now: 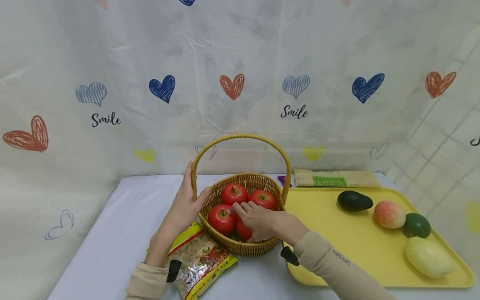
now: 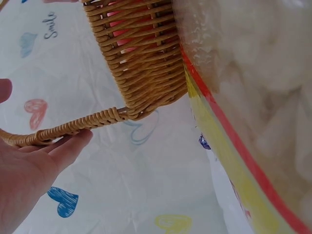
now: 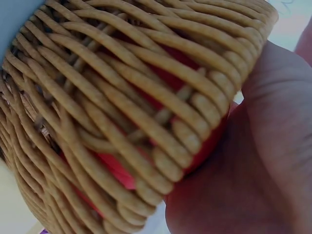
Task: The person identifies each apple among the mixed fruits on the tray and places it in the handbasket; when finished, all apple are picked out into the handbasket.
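A brown wicker basket (image 1: 249,250) with a tall arched handle (image 1: 239,136) stands mid-table, holding several red apples (image 1: 234,194). My left hand (image 1: 186,205) rests its straight fingers against the left side of the handle, its thumb held apart. The left wrist view shows those fingers (image 2: 73,147) behind the handle. Inside the basket, my right hand (image 1: 260,220) curls over the front apple (image 1: 243,230), mostly covering it. In the right wrist view, the palm (image 3: 229,187) lies against a red apple (image 3: 209,146) at the basket's rim; the fingertips are hidden there.
A yellow-edged bag of pale food pieces (image 1: 202,263) lies before the basket, under the left wrist. A yellow tray (image 1: 329,237) on the right carries an avocado (image 1: 355,201), a peach (image 1: 389,214), a green fruit (image 1: 416,225) and a pale yellow fruit (image 1: 428,257). Behind it lies a beige packet (image 1: 336,178).
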`<state>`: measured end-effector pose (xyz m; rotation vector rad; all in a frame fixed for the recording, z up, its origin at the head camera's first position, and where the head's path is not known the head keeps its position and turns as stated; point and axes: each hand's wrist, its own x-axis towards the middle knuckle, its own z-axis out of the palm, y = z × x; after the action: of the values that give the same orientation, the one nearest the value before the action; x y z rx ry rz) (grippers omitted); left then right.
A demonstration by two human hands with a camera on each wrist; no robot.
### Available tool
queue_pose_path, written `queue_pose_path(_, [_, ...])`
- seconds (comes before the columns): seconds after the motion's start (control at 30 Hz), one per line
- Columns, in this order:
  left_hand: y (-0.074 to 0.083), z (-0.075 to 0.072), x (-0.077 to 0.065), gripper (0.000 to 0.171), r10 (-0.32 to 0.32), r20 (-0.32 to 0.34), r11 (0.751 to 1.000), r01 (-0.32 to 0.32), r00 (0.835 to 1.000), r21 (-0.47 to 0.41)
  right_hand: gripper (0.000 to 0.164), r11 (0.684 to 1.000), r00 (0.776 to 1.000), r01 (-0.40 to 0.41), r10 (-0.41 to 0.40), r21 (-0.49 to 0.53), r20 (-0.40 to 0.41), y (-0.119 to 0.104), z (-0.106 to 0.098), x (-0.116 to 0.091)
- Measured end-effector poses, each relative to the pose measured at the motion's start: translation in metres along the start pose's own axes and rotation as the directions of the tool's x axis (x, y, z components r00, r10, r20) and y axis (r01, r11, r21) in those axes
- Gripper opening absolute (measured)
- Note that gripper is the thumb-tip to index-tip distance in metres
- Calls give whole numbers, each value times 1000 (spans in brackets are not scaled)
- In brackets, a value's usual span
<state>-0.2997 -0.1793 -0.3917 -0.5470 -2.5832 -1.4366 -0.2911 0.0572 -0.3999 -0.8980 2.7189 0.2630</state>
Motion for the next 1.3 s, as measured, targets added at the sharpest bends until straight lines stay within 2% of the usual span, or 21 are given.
queue_pose_path(0.13, [0,1,1,93,-1,4,1000,1,1000,9,98,1000,1000,14,-14,8,-12,1,2,0])
queue_pose_path(0.37, [1,2,0,93,3,1,1000,-3,1000,14,92,996,993,83,-82,17,-83,1,6,-1])
queue_pose_path(0.73, [1,6,1,93,0,6,1000,0,1000,6,94,981,981,156,-141,113,-135,14,19,-4])
queue_pose_path(0.87, [2,7,0,93,0,4,1000,0,1000,11,84,961,978,176,-147,213,-145,18,21,-7])
queue_pose_path(1.0, [1,6,0,93,-2,3,1000,2,1000,29,74,932,972,196,-142,305,-188,19,24,-10])
queue_pose_path(1.17, [2,3,0,93,2,-7,999,-2,1000,35,65,909,962,210,-127,361,-241,18,28,-11])
queue_pose_path(1.3, [0,3,0,93,1,-7,1000,-1,1000,23,60,903,958,219,-127,370,-257,17,29,-12])
